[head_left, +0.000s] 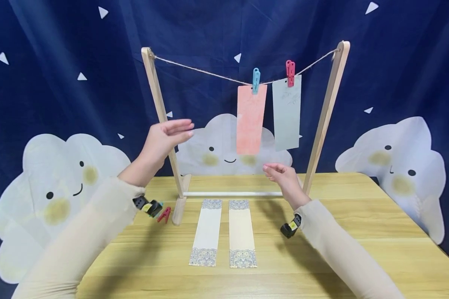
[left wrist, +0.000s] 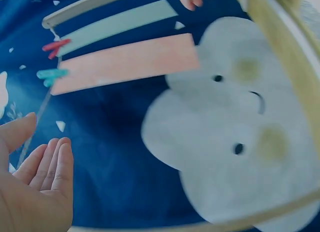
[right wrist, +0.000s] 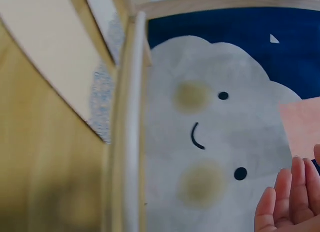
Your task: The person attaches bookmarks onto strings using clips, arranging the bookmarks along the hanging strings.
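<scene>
My left hand (head_left: 167,135), fingers extended and holding nothing, is raised beside the left post. Its thumb and fingertips stand apart in the left wrist view (left wrist: 42,177). Lower down, my empty right hand (head_left: 283,178) has loosely bent fingers, just below the hanging cards. A coral paper card (head_left: 250,120) hangs from the twine (head_left: 202,71) by a blue clothespin (head_left: 256,81). To its right, a pale green card (head_left: 287,114) hangs by a red clothespin (head_left: 290,74). A white card (head_left: 207,228) and a cream card (head_left: 241,228) with patterned ends lie side by side on the table.
Two wooden posts, left (head_left: 157,89) and right (head_left: 327,112), carry the twine; a white rod (head_left: 232,194) joins them low down. Another red clothespin (head_left: 164,215) lies on the wooden table (head_left: 340,232) by the left foot. Behind hangs a blue curtain (head_left: 194,33) with clouds.
</scene>
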The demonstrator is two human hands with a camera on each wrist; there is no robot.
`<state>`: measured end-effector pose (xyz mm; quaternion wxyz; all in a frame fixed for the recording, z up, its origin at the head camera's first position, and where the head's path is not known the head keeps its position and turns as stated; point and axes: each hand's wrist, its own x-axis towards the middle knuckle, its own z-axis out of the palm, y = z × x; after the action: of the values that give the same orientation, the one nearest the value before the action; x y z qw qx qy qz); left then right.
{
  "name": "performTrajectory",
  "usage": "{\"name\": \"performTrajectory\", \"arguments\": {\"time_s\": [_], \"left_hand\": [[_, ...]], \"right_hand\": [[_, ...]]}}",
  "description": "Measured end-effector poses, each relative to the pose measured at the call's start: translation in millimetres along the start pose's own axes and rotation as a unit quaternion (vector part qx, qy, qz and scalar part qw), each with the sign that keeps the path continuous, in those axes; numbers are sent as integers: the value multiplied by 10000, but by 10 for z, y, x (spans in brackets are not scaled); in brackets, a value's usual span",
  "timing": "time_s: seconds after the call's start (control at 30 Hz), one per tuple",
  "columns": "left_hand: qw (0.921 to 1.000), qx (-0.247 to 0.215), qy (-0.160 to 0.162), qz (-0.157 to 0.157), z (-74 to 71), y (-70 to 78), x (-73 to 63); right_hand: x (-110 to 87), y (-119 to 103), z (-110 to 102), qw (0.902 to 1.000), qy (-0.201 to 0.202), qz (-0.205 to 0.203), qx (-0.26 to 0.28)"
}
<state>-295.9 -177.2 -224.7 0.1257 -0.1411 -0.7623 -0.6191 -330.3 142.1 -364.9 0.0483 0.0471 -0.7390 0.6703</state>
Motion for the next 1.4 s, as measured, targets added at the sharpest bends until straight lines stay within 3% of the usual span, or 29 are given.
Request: {"name": "performTrajectory", "arguments": {"time_s": [0.17,0.47,0.73,0.93,1.27,1.4], "left_hand": [[9994,6,138,-319,-167,-329,-211],[9977,-73,502,-445,-373,-1010,-535],[9894,144,878,-1144,-508,-1531,-765],[9810,102,1110,-1586,-622,-1760,-862],[9657,-302,1135,-2314,-744,-2023,-959],[9642,-249,1073,-2412,-743,-2088,-989]], "right_hand": [[-125,80,12,9998,-67,137,-118],[-365,275,139,9964,-425,703,-194],[-480,444,218,9904,-751,1162,52],[-508,548,231,9839,-1068,1395,341],[-582,709,293,9860,-1020,1268,-375],[-590,705,304,9868,-1052,1074,-608]]}}
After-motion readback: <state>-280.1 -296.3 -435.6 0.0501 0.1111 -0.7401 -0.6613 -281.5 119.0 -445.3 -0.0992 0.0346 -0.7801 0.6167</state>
